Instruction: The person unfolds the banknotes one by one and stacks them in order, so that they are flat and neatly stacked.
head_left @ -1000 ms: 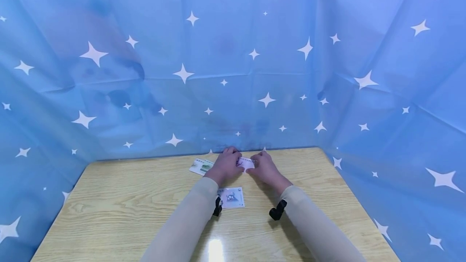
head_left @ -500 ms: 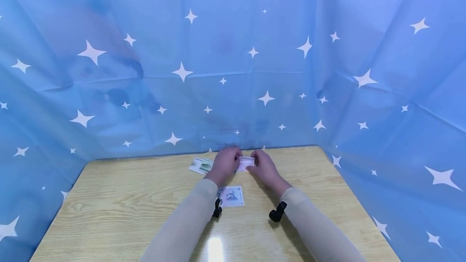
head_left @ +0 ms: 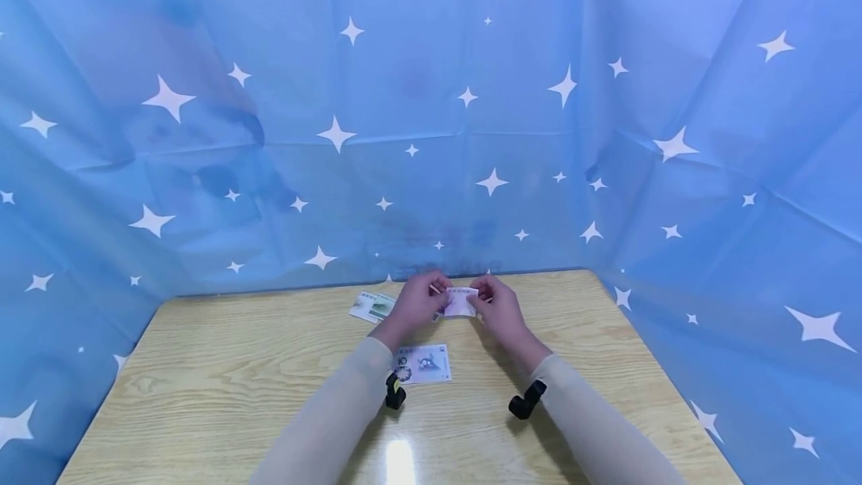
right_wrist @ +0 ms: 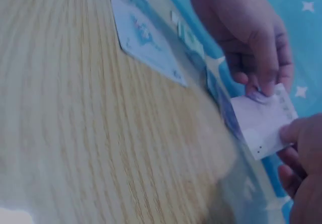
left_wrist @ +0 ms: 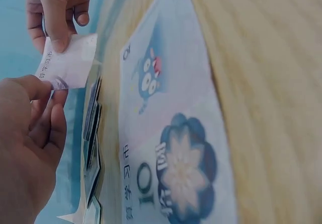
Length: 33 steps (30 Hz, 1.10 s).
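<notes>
Surface (head_left: 222, 388): yellowish wood grain. Backdrop (head_left: 411, 73) beyond its far edge: blue, white star pattern. Held note (head_left: 461, 304): pale lilac.

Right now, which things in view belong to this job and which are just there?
In the job:
pale purple play note, pinched by left hand and right hand
likely the 10 note and green-patterned note

Just setting:
wooden table
starry blue backdrop

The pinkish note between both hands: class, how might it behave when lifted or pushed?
The pinkish note looks paper-thin, so it is probably light and flexible. The left hand and right hand pinch opposite sides, so pushing these together would likely buckle it.
</notes>
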Each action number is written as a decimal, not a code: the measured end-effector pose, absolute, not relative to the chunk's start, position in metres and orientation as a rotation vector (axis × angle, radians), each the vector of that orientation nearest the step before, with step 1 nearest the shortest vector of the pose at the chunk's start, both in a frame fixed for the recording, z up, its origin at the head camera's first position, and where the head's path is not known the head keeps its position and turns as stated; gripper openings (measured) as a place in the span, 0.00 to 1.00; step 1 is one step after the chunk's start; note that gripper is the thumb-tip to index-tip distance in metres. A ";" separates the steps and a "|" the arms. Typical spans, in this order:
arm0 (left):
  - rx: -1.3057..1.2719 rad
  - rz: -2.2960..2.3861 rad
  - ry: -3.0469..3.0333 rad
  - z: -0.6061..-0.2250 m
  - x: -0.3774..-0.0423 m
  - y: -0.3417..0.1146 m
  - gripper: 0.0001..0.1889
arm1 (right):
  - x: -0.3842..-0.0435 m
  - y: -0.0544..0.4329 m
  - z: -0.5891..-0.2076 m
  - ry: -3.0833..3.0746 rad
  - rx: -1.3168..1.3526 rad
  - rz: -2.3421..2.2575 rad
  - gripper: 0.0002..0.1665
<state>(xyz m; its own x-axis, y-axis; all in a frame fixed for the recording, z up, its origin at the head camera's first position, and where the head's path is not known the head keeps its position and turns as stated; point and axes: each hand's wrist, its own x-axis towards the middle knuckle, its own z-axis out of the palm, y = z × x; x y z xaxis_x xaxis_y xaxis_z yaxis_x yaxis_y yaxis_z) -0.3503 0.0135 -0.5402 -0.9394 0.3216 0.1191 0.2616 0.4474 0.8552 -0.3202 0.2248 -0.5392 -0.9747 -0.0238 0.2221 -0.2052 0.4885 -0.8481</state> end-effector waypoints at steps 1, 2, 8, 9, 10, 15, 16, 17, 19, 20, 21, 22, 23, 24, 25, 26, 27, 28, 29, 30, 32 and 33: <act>0.525 1.567 2.592 -0.539 -0.348 0.012 0.05 | -0.318 0.225 -0.538 -2.536 0.202 1.511 0.10; 0.521 1.597 2.567 -0.537 -0.345 0.011 0.05 | -0.316 0.226 -0.536 -2.520 0.206 1.535 0.10; 0.487 1.691 2.492 -0.531 -0.329 0.002 0.05 | -0.303 0.225 -0.530 -2.480 0.224 1.684 0.09; 0.483 1.700 2.484 -0.530 -0.327 0.000 0.05 | -0.301 0.224 -0.529 -2.479 0.229 1.701 0.08; 0.478 1.708 2.478 -0.530 -0.325 -0.001 0.05 | -0.299 0.223 -0.528 -2.482 0.233 1.708 0.08; 0.449 1.724 2.464 -0.529 -0.315 -0.009 0.06 | -0.288 0.218 -0.521 -2.505 0.247 1.729 0.07; 0.450 1.727 2.462 -0.529 -0.313 -0.011 0.06 | -0.286 0.217 -0.520 -2.510 0.248 1.731 0.08; 0.453 1.727 2.464 -0.528 -0.311 -0.014 0.06 | -0.284 0.215 -0.519 -2.515 0.252 1.735 0.07; 0.460 1.732 2.465 -0.528 -0.307 -0.019 0.06 | -0.281 0.212 -0.518 -2.524 0.264 1.746 0.07; 0.467 1.736 2.461 -0.528 -0.306 -0.022 0.05 | -0.280 0.210 -0.518 -2.529 0.266 1.745 0.07; 0.471 1.741 2.457 -0.529 -0.304 -0.024 0.05 | -0.278 0.209 -0.518 -2.531 0.271 1.750 0.06; 0.472 1.744 2.455 -0.528 -0.301 -0.027 0.05 | -0.277 0.207 -0.518 -2.535 0.276 1.752 0.06; 0.473 1.744 2.455 -0.528 -0.298 -0.030 0.05 | -0.276 0.205 -0.518 -2.538 0.283 1.754 0.06; 0.473 1.746 2.452 -0.527 -0.295 -0.033 0.05 | -0.274 0.203 -0.518 -2.540 0.289 1.760 0.06; 0.469 1.745 2.451 -0.527 -0.293 -0.036 0.05 | -0.273 0.202 -0.518 -2.542 0.295 1.762 0.06; 0.468 1.744 2.449 -0.526 -0.290 -0.038 0.05 | -0.271 0.200 -0.517 -2.542 0.303 1.766 0.07; 0.464 1.740 2.449 -0.524 -0.287 -0.040 0.05 | -0.270 0.199 -0.517 -2.543 0.313 1.773 0.07; 0.456 1.738 2.446 -0.523 -0.284 -0.043 0.05 | -0.268 0.197 -0.517 -2.545 0.320 1.782 0.06; 0.454 1.738 2.445 -0.523 -0.282 -0.045 0.05 | -0.267 0.196 -0.516 -2.548 0.327 1.789 0.06; 0.452 1.741 2.441 -0.523 -0.280 -0.047 0.05 | -0.265 0.194 -0.516 -2.551 0.334 1.800 0.06; 0.452 1.756 2.428 -0.524 -0.276 -0.051 0.05 | -0.263 0.192 -0.516 -2.559 0.341 1.822 0.06; 0.446 1.761 2.421 -0.524 -0.275 -0.053 0.05 | -0.262 0.191 -0.517 -2.562 0.343 1.834 0.06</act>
<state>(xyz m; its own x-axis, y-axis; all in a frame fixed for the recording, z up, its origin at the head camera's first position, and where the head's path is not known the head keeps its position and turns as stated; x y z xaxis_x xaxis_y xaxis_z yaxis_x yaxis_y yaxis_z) -0.2746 -0.0534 -0.5238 -0.9501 0.3017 0.0794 0.1683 0.2816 0.9447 -0.2624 0.1907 -0.5168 -0.9762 -0.1909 0.1027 -0.1587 0.3071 -0.9384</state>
